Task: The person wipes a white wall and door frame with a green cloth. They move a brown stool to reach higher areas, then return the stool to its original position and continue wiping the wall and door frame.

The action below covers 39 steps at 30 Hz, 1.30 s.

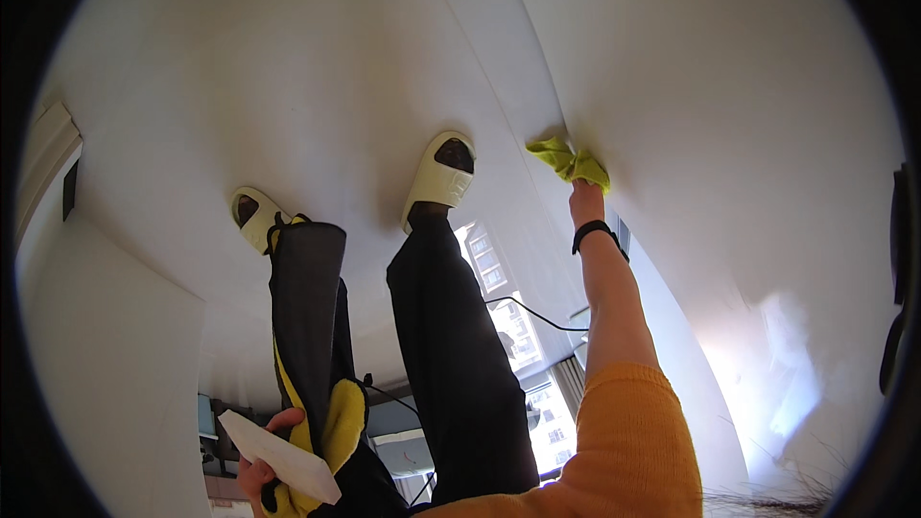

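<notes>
My right hand (586,203) grips a yellow-green cloth (572,160), which is bunched against the foot of the white wall, beside the floor edge. A black band is on that wrist. At the lower left, my left hand (259,464) holds a flat white block (280,457) together with a yellow and dark grey cloth (309,316). The cloth hangs down in front of my left leg, its grey side showing. Some of the left fingers are hidden behind the block.
Glossy pale floor (324,86) reflects a window. I wear light slide sandals (439,176). A thin black cable (536,313) runs behind my legs towards the wall (719,122). A white wall corner stands at left, with a door frame (50,151) beyond it.
</notes>
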Each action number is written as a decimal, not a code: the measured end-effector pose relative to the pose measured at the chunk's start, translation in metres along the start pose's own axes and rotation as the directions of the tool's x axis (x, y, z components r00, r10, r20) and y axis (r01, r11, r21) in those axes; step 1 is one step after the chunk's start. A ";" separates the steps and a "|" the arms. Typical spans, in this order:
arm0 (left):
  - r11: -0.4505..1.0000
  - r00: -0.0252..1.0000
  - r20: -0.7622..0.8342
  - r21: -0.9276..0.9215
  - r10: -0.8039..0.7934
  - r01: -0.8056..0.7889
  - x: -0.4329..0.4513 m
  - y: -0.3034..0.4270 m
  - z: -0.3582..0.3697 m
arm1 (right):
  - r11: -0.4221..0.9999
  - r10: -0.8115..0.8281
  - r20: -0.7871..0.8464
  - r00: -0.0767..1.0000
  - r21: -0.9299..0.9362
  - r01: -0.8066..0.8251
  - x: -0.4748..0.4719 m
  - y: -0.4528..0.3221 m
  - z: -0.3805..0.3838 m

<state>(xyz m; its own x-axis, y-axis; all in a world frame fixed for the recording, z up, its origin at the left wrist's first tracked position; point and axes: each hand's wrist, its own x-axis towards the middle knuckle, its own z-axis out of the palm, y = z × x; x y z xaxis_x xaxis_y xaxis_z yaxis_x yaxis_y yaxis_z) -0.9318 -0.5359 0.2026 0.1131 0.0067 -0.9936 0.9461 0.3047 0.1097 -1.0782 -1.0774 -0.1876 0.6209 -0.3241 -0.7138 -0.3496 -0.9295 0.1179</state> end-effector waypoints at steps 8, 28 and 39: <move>0.980 0.984 0.177 -0.193 -0.006 0.041 -0.004 0.017 -0.007 | 0.999 -0.018 0.013 1.000 -0.037 0.018 -0.091 0.029 -0.049; 0.866 0.776 0.385 -0.233 0.499 -0.442 -0.154 -0.038 0.056 | 0.960 -0.280 -0.674 0.683 -0.196 0.200 -0.156 0.024 -0.277; 0.849 0.740 0.440 -0.117 0.509 -0.515 -0.248 -0.044 0.065 | 0.847 0.072 -0.540 0.838 -0.411 -0.337 -0.417 0.149 -0.286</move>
<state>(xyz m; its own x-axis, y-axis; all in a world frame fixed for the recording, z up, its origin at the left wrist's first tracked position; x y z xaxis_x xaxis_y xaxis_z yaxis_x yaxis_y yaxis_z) -0.9814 -0.6128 0.4456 0.6986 -0.2592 -0.6669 0.7100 0.3665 0.6014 -1.1885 -1.1317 0.3256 0.8746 -0.4336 -0.2170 -0.2170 -0.7503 0.6245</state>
